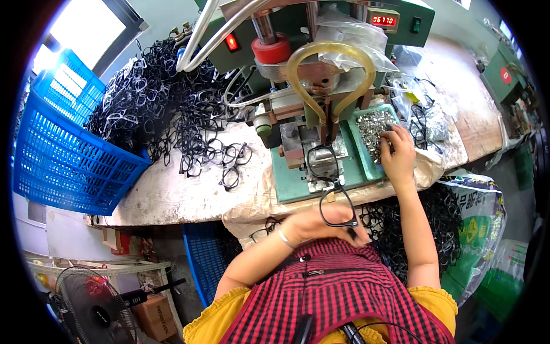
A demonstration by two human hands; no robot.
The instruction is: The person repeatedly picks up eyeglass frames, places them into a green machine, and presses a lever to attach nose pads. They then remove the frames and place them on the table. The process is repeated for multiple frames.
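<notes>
A black eyeglass frame (333, 185) without visible lenses is gripped at its lower end by my left hand (315, 223), whose fingers are closed round it and slightly blurred. The frame's upper rim reaches the metal fixture (325, 167) under the press head, below a looped yellowish tube (298, 57). My right hand (400, 156) is over a green tray (358, 143), fingers bent and drawn together at a heap of tiny silvery metal parts (372, 129). What the fingertips pinch, if anything, is too small to make out.
Left of the green press (424, 23) lies a big pile of black eyeglass frames (183, 114), beside a tilted blue crate (80, 155). Plastic bags and frames lie to the right. More frames (441, 223) sit below the table edge. A fan (94, 307) stands lower left.
</notes>
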